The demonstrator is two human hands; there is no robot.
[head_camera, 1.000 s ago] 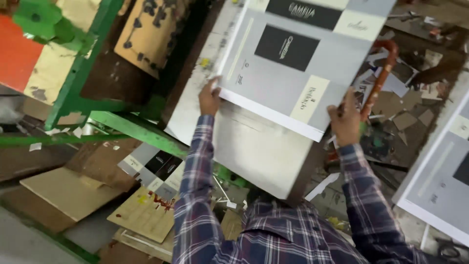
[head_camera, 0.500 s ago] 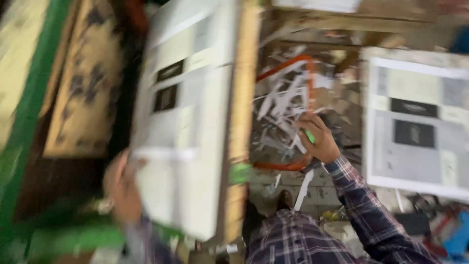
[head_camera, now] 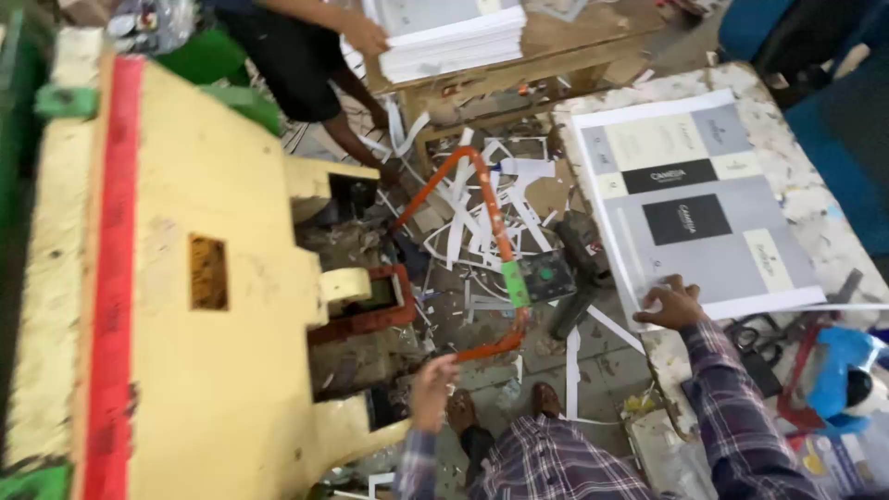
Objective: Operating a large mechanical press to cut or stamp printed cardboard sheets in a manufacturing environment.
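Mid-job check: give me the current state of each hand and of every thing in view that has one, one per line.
right hand: open, flat on the printed sheet's near corner
printed sheet: lying flat on the speckled table
left hand: raised beside the orange bar, grip unclear
orange bar: bent, leaning over paper scraps
sheet stack: piled on a wooden bench, another person's hand on it
yellow machine: idle-looking, recess empty

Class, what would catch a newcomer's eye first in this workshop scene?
A big yellow machine with a red stripe fills the left. The right hand rests on a printed grey sheet on the right-hand table. The left hand reaches towards an orange bent bar over paper scraps.
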